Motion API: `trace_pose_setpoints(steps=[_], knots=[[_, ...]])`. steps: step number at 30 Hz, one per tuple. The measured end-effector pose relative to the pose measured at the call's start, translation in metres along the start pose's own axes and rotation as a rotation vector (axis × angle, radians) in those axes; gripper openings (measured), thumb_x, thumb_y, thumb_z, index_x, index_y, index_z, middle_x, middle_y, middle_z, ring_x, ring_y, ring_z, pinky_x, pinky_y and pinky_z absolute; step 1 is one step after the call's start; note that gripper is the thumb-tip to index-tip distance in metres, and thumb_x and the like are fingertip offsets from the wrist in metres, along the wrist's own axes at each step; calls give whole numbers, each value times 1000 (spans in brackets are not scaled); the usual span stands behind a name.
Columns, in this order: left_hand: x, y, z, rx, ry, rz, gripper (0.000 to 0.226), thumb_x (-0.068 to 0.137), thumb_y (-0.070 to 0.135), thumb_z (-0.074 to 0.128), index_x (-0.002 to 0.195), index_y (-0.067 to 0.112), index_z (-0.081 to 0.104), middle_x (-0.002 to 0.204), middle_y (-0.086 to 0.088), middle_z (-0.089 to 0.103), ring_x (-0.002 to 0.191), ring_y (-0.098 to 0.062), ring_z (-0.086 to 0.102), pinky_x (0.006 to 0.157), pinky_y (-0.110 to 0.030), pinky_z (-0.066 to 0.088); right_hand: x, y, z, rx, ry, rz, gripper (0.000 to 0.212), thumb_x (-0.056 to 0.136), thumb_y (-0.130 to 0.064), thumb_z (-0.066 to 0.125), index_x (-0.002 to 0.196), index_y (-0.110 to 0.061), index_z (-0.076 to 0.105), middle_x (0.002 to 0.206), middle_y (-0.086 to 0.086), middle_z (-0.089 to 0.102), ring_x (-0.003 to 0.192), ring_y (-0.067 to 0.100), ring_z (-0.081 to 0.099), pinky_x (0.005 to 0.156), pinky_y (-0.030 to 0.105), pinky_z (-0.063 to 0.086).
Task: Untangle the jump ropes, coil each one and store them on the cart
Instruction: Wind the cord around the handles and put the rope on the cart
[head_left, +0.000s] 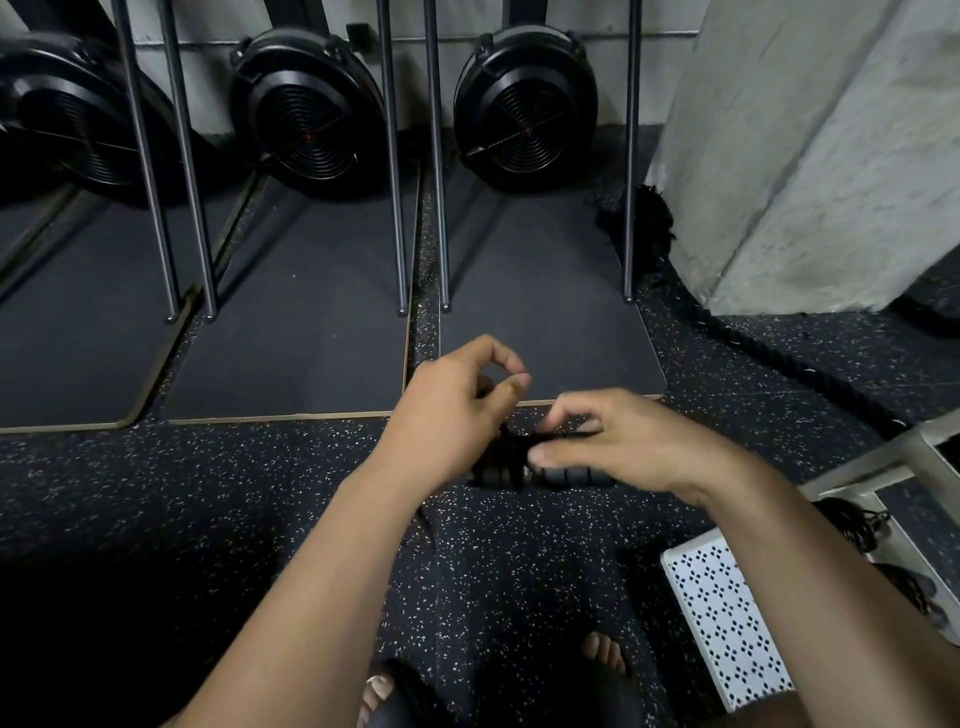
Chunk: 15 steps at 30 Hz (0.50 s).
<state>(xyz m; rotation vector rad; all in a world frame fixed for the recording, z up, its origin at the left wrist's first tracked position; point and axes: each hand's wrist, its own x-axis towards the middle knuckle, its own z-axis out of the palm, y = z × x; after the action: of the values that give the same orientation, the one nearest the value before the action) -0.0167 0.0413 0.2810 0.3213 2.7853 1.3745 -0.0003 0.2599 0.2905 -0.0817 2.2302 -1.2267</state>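
Observation:
A black jump rope bundle (501, 457) with ribbed black handles (574, 475) hangs between both hands above the speckled floor. My right hand (623, 447) grips the handles and the cord from the right. My left hand (457, 410) holds the coiled cord from the left, with thumb and forefinger pinched together above it. The white cart (727, 618), with a perforated side panel, stands at the lower right. More dark coiled ropes (852, 522) lie on its shelf.
Three black fan-wheel machines (524, 104) stand on dark mats against the far wall, with steel rails (439, 208) sloping down to the mats. A concrete pillar (810, 156) rises at the right. A thick black battle rope (753, 343) runs along the floor. My sandalled feet are below.

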Motion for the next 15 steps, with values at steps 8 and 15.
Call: trace_pose_setpoints(steps=[8,15], knots=[[0,3,-16,-467,-248,-88,26,109,32,60,99,13,73,60,9,49,52,-12,39,52,-29,30,-18,-19,-5,319,-228,-149,37,97,-46,67,114,-12,70,94,19,77,68,28,52,55,34,31],[2,12,-15,-774,-393,-294,32,108,40,56,105,15,75,63,-2,40,54,-14,36,50,-26,31,-19,-12,-8,450,-384,-204,34,87,-32,76,120,-25,69,107,26,76,75,30,40,60,50,14]])
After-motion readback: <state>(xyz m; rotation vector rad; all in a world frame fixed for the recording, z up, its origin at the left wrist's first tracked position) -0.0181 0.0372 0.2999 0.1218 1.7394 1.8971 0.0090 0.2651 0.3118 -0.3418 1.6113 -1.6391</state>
